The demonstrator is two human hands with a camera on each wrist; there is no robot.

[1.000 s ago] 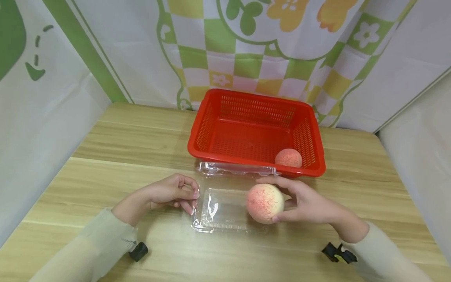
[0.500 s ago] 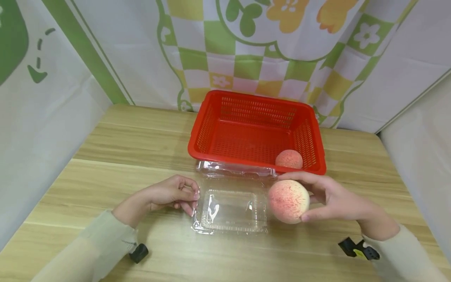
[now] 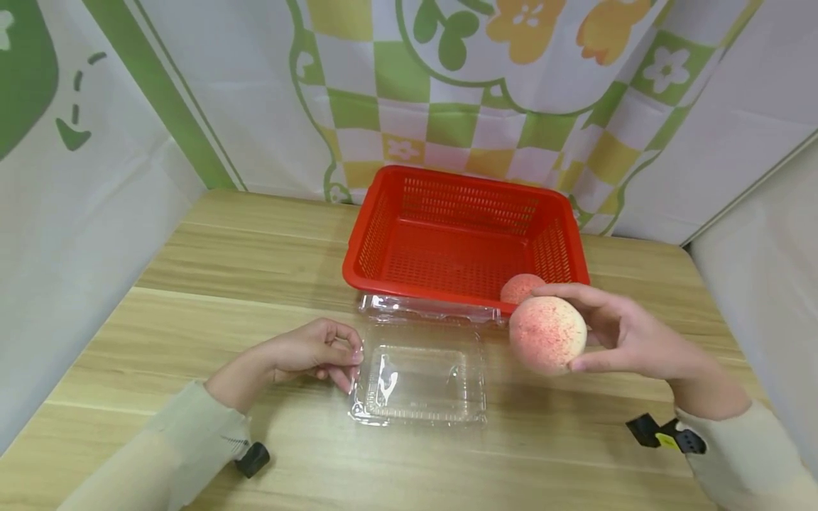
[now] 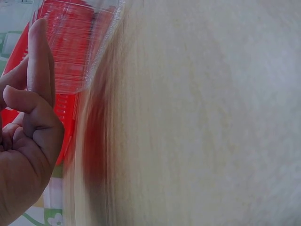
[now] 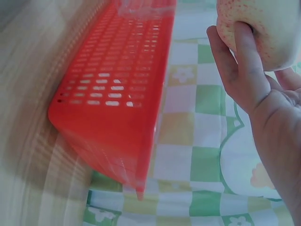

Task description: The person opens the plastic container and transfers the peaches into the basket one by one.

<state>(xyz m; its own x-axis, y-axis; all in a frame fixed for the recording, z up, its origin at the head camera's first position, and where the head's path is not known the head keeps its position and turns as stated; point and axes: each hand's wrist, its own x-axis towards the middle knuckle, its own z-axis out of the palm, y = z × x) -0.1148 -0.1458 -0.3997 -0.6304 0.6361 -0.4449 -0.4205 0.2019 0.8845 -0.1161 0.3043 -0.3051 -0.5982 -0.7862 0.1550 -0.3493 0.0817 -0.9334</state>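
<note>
My right hand (image 3: pixel 629 337) grips a pink-and-cream peach (image 3: pixel 547 335), held in the air in front of the red basket's right corner. In the right wrist view the fingers curl around the peach (image 5: pixel 268 35), high beside the basket. A clear plastic clamshell container (image 3: pixel 418 383) lies on the table, with nothing in its tray; its raised far edge meets the basket's front. At the container's left edge, my left hand (image 3: pixel 313 351) pinches the rim between thumb and fingers. A second peach (image 3: pixel 519 287) sits in the basket's front right corner, partly covered by the held peach and right hand.
The red plastic basket (image 3: pixel 473 291), with slotted walls, stands at the back of the wooden table (image 3: pixel 255 262). Behind it hangs a green, white and yellow checked curtain (image 3: pixel 447 124). White fabric panels flank the table on both sides.
The right hand has carried the peach from above the container to the right, then up toward the basket's front right corner. The left hand and container have stayed in place.
</note>
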